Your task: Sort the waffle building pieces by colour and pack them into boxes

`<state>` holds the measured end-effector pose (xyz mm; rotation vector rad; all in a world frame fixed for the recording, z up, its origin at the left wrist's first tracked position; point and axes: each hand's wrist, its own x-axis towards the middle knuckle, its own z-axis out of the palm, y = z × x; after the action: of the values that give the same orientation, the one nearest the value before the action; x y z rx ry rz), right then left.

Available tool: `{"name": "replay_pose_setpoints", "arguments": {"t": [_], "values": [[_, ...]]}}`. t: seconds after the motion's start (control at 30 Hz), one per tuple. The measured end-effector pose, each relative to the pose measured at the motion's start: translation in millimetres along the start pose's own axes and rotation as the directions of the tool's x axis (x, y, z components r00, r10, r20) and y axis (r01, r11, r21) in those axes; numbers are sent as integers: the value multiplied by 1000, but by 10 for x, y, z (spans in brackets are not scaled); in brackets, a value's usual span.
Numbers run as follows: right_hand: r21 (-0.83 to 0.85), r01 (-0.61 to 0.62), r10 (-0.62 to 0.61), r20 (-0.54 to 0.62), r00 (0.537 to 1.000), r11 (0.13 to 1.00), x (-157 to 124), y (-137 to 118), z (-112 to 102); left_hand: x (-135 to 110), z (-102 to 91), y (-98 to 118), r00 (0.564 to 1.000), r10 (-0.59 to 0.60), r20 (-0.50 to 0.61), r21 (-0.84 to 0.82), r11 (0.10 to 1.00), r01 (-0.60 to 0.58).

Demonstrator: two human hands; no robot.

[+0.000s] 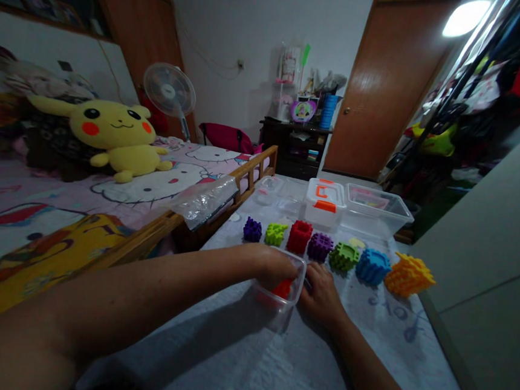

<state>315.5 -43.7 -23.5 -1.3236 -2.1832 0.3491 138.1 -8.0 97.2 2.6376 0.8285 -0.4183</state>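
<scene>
lidded box (324,214): 1 | block clusters (320,247): 7, rowed in front of box | clear tub (279,312): 1, in front of box | red pieces (282,289) inside tub: count hidden | open bin (371,218): 1, right of box | clear containers (268,186): at least 2, left of box | left hand (278,268), right hand (323,290): 2 | yellow plush (122,131): 1, far left of box

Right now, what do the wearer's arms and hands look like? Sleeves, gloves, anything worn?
Left arm and right forearm: bare, no sleeve in frame. Left hand and right hand: ungloved. No watch or bracelet visible; rings can't be ruled out.
</scene>
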Motion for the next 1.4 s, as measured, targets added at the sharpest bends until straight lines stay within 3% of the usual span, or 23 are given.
{"name": "replay_pose_setpoints", "arguments": {"t": [0.1, 0.3, 0.43, 0.53, 0.63, 0.83, 1.03, 1.17, 1.4], "values": [[36, 20, -21, 29, 999, 999, -14, -26, -27, -25, -95, 70, 991, 0, 133, 107, 994, -14], [95, 71, -75, 41, 996, 993, -37, -53, -47, -205, -298, 156, 994, -33, 108, 91, 996, 24], [111, 64, -71, 59, 996, 992, -34, -76, -61, -388, -271, 116, 988, -36, -149, -8, 999, 36], [120, 62, -69, 57, 996, 991, -31, -99, -75, -530, -144, 42, 913, -21, -408, -125, 992, -33], [120, 62, -69, 55, 996, 991, -29, -119, -77, -642, 32, -56, 856, -41, -515, -201, 977, -73], [77, 48, -52, 47, 998, 996, -17, -116, -39, -667, 298, -176, 908, -87, -411, -300, 953, -44], [92, 45, -48, 27, 998, 995, -34, -56, -21, -689, 285, -149, 909, -105, -404, -282, 959, -14], [90, 11, -13, 12, 1000, 996, -49, -38, -19, -912, 286, -252, 900, -188, -394, -314, 947, 60], [83, 4, -5, 21, 1000, 997, -34, -30, -8, -1450, 435, -636, 867, -306, -392, -346, 923, 170]]}}
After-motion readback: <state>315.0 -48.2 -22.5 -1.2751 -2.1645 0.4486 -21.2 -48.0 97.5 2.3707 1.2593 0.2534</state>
